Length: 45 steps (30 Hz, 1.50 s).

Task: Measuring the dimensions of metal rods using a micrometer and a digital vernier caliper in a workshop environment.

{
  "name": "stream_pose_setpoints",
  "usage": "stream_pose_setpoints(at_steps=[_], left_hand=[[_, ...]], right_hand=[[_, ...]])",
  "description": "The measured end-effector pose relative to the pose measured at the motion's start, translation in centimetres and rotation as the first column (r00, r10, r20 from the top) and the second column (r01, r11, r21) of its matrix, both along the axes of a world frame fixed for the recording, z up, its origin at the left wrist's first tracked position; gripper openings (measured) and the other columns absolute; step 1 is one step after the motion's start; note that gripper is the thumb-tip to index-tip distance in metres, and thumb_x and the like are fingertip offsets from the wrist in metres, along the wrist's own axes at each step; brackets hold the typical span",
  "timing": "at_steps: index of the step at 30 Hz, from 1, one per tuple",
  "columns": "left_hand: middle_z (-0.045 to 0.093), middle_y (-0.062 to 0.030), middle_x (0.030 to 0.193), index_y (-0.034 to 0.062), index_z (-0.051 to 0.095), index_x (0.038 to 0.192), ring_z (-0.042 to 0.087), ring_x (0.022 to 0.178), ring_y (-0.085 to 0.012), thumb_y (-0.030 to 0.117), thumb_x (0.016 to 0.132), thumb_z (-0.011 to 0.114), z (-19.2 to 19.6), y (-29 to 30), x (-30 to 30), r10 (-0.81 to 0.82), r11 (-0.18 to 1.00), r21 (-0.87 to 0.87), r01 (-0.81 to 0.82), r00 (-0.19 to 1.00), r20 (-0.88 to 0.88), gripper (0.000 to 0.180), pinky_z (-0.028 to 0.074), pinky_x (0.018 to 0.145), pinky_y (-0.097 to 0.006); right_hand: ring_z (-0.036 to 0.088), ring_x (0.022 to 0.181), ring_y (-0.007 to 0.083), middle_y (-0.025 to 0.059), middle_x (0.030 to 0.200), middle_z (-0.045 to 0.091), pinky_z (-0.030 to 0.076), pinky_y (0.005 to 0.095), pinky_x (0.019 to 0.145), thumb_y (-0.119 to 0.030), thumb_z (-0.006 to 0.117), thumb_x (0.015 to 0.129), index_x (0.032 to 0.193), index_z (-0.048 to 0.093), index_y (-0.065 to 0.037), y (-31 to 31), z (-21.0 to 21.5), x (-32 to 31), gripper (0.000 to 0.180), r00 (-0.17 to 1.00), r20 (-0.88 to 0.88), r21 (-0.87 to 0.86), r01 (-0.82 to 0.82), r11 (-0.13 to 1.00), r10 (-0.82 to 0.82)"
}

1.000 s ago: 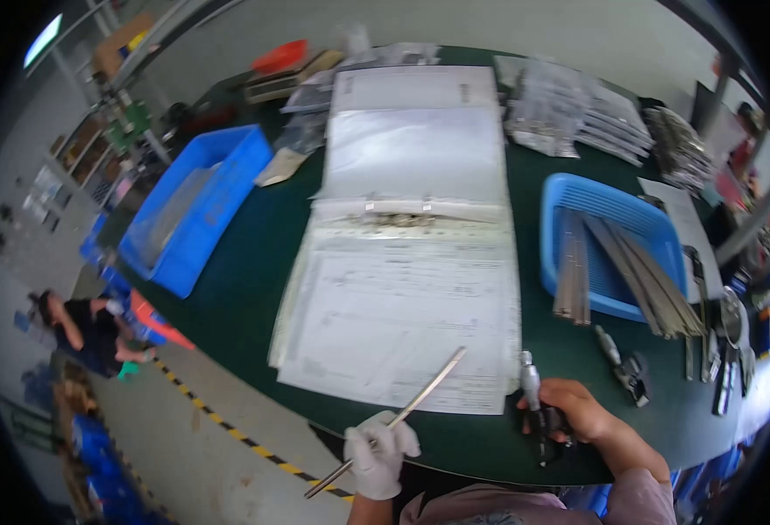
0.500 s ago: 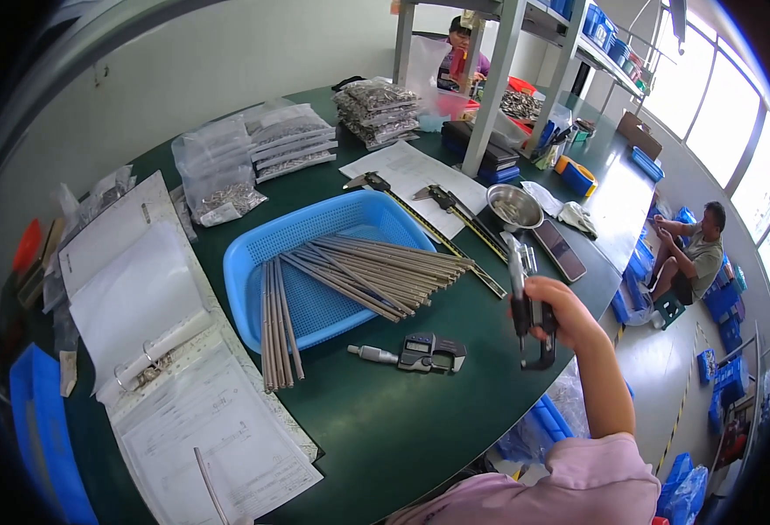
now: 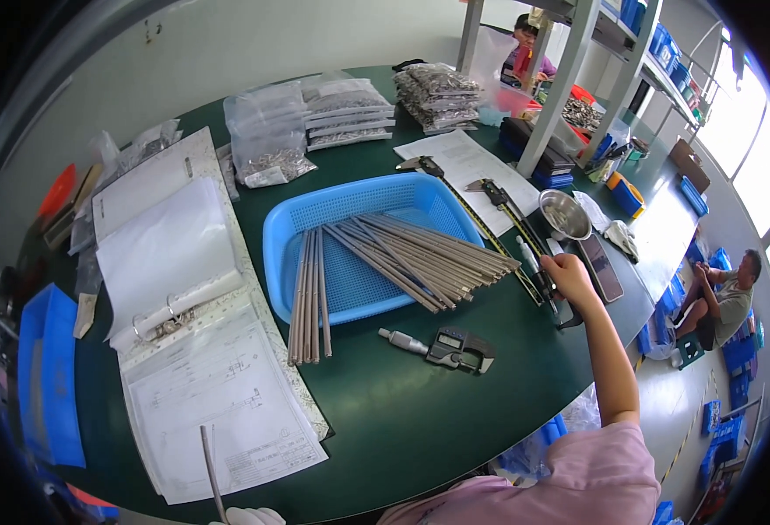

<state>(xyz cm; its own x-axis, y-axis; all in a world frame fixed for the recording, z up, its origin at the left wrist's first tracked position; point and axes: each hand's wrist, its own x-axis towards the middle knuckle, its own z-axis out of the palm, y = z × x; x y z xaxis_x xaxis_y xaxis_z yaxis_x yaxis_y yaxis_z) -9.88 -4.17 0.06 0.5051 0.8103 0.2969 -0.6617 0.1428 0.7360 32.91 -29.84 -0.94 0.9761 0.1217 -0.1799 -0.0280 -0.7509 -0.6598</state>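
Lower and farther out now: the right hand (image 3: pixel 570 278) is bringing its micrometer (image 3: pixel 541 283) down from mid-air to the calipers, while the view is swinging a little, shifting the whole desk (image 3: pixel 385 429) rightward. Bare fingers are closing around the micrometer's body. By my reading, tool and rod are staying well apart at this instant, the tool not bearing on any rod.

Left hand (image 3: pixel 258 517), white-gloved, is barely showing at the near edge. One rod (image 3: pixel 209 464) is rising beside the glove, its upper end overlapping the drawing sheet (image 3: pixel 227 394). Lower end is being cut off by the frame; cannot tell how the fingers are closing.

Outward from the right hand: the left caliper (image 3: pixel 468 214) and right caliper (image 3: pixel 516 215) are lying slantwise, partly over papers (image 3: pixel 472 157); a steel bowl (image 3: pixel 570 235) and a phone (image 3: pixel 601 271) are sitting just beyond. Nearer and left, a second micrometer (image 3: pixel 444 348) is resting on bare desk. Left of that, a blue basket (image 3: pixel 350 284) is holding the loose rods (image 3: pixel 428 254), ends jutting over its near rim.

Hard to make out: fingers are covering part of the held micrometer; whether it is touching the desk or hovering, cannot tell. Its readout is not showing. Overlapping rods are defeating any count. Drawing lines are running too fine to follow.
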Motion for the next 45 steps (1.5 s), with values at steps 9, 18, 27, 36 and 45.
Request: stream_pose_setpoints(at_steps=[9,18,27,36,45], left_hand=[[0.038,-0.0100,0.066,0.0085,0.035,0.067,0.038,0.059,-0.0173,0.015,0.077,0.045,-0.8,3.8,-0.1,0.574,0.774,0.445,-0.450,0.795,-0.196,0.016,0.034,0.056,-0.029],[0.049,-0.0115,0.087,0.0063,0.040,0.070,0.049,0.081,-0.0221,0.000,0.064,0.059,-3.2,6.1,2.1,0.799,0.540,0.670,-0.509,0.561,-0.218,0.021,0.038,0.073,-0.033],[0.052,-0.0113,0.091,0.0055,0.042,0.074,0.048,0.076,-0.0199,-0.008,0.060,0.055,-5.3,5.6,0.9,0.867,0.463,0.686,-0.561,0.447,-0.220,0.023,0.038,0.069,-0.029],[0.053,-0.0117,0.088,0.0049,0.043,0.074,0.049,0.069,-0.0213,-0.009,0.059,0.054,-4.9,5.7,1.3,0.879,0.441,0.753,-0.489,0.404,-0.252,0.023,0.039,0.058,-0.028],[0.050,-0.0109,0.088,0.0043,0.040,0.068,0.048,0.080,-0.0220,-0.008,0.055,0.052,-5.1,5.7,1.0,0.836,0.540,0.632,-0.556,0.444,-0.323,0.022,0.037,0.074,-0.032]], right_hand=[[0.052,0.080,0.0277,0.0104,0.079,0.053,0.042,0.0379,0.066,-0.034,0.057,0.073,0.070,0.058,-0.005,3.1,-1.6,-2.5,0.028,0.745,0.627,-0.380,0.035,0.924,0.230],[0.050,0.078,0.0316,0.0139,0.084,0.051,0.040,0.0387,0.066,-0.016,0.050,0.079,0.089,0.053,-0.001,1.9,-1.0,-4.7,0.018,0.486,0.761,-0.426,-0.125,0.896,0.430],[0.047,0.069,0.0262,0.0120,0.083,0.044,0.039,0.0294,0.063,-0.002,0.051,0.052,0.088,0.050,-0.001,9.4,-0.1,-11.0,0.036,0.577,0.324,-0.184,-0.739,0.648,0.750],[0.046,0.066,0.0318,0.0137,0.070,0.044,0.036,0.0384,0.054,0.004,0.050,0.053,0.085,0.040,-0.004,9.7,1.4,-14.1,0.034,0.553,0.332,-0.319,-0.696,0.643,0.764],[0.052,0.059,0.0334,0.0133,0.067,0.051,0.040,0.0408,0.052,-0.020,0.059,0.066,0.072,0.050,-0.004,14.1,3.1,-17.6,0.019,0.499,0.218,-0.448,-0.712,0.540,0.839]])
